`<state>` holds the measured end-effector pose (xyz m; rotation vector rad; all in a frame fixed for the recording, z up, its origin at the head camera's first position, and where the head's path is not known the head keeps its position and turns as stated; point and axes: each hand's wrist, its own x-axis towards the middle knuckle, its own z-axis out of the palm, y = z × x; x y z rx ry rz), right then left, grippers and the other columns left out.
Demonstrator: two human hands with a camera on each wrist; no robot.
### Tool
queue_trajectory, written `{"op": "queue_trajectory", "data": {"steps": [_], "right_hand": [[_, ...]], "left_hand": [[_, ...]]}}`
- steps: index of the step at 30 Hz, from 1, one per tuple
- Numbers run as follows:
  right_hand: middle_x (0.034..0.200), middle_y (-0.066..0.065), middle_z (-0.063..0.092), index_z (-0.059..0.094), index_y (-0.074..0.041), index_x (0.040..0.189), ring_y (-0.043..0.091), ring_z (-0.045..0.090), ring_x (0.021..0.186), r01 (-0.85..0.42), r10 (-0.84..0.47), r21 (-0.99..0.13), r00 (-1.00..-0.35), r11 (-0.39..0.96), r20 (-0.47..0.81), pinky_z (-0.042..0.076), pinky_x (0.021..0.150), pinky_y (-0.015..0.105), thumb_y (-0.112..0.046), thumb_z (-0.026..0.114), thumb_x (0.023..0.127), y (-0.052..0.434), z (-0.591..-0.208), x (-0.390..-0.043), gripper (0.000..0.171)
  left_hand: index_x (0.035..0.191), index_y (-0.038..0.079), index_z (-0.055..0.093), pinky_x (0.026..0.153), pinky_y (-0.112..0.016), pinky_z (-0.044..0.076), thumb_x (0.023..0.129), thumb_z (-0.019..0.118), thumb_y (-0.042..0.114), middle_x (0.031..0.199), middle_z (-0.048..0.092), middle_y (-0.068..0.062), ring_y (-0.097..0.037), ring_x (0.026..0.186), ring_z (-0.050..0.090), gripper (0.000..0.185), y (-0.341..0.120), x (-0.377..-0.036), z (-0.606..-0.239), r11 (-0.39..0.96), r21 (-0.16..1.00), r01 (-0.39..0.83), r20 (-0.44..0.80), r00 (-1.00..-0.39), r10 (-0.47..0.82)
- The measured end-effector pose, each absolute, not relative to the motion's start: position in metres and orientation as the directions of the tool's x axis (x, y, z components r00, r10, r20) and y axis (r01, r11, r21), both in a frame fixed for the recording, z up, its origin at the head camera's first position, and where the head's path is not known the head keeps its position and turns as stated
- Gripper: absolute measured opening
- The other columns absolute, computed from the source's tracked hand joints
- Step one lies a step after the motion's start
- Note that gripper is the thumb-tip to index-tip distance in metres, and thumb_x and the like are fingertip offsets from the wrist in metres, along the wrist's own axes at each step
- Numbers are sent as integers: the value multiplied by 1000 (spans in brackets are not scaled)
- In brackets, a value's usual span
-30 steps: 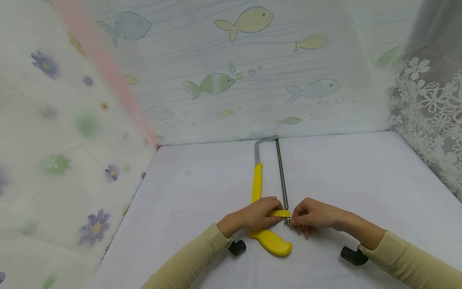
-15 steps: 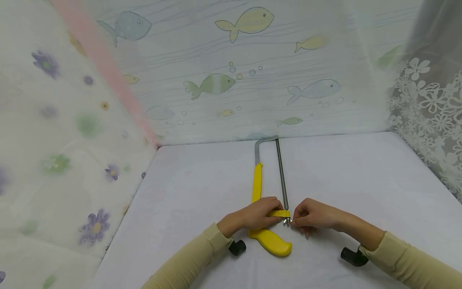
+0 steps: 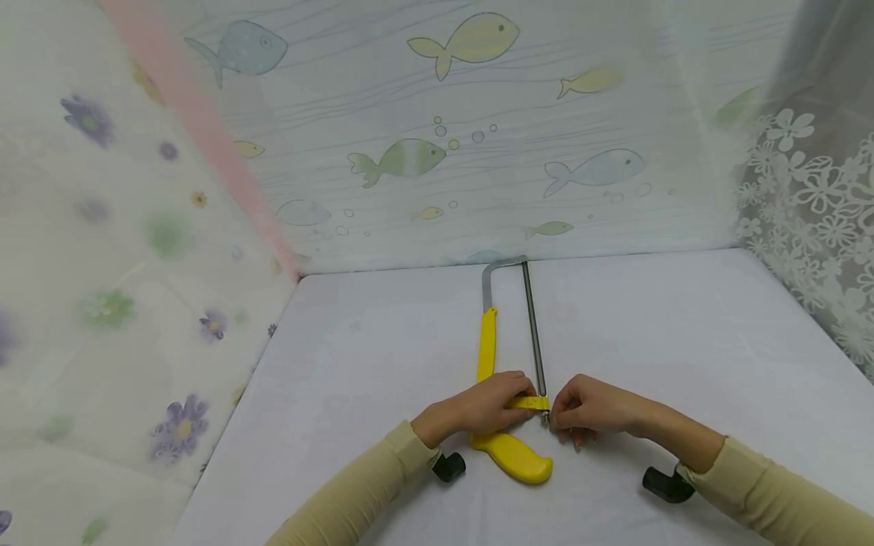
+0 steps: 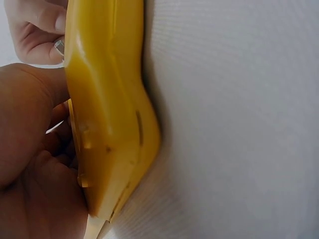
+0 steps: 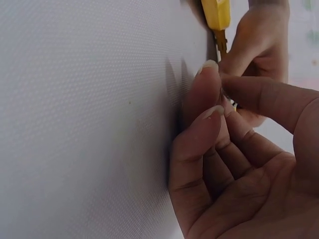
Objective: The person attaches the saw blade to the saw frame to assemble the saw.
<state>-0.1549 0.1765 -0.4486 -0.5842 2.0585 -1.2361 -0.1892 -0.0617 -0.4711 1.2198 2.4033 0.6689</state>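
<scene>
A hacksaw (image 3: 487, 345) with a yellow frame and handle lies on the white table, its blade (image 3: 534, 326) pointing away from me. My left hand (image 3: 493, 402) grips the yellow crosspiece (image 3: 531, 403) near the handle, seen close up as the yellow body (image 4: 109, 124) in the left wrist view. At the blade's near end sits a small metal wing nut (image 3: 546, 418). The thumb and index fingertips of my right hand (image 3: 594, 407) pinch it at its right side. In the right wrist view, this hand's fingers (image 5: 192, 154) largely hide the nut.
The white-covered table (image 3: 382, 334) meets a fish-print curtain (image 3: 410, 91) just beyond the saw's far end. A flowered cloth (image 3: 123, 265) hangs along the left, a lace curtain (image 3: 812, 189) on the right. Black wrist mounts (image 3: 448, 467) sit under both forearms.
The wing nut has turned, its wings showing spread half a second ago and narrower now. My right fingers shifted slightly away, then back onto it. The left hand and saw stayed put.
</scene>
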Motion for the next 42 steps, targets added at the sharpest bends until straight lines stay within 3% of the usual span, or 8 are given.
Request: {"op": "queue_trajectory", "data": {"steps": [6,18,42], "right_hand": [[72,10,68,75,-2,87,15,57,58,-29,-670,-890,-670,455,-320,42,50,23,-13,69,95,175,-449,-155,15],[69,10,67,73,0,78,15,55,55,-12,-640,-880,-691,476,-337,39,49,24,-25,66,100,172,-450,-156,34],[74,11,69,74,-1,86,15,57,57,-2,-633,-881,-696,473,-338,39,50,23,-21,65,100,177,-446,-153,26]], "left_hand": [[119,10,64,87,-14,43,104,62,20,108,61,4,-5,94,52,18,-61,-189,-471,515,564,646,-103,-564,820],[121,9,64,89,-14,43,104,62,19,110,61,3,-6,96,52,19,-62,-189,-470,516,557,651,-108,-559,822],[120,10,64,89,-14,44,104,63,20,109,61,4,-5,95,52,20,-61,-188,-470,523,571,633,-113,-570,814]]}}
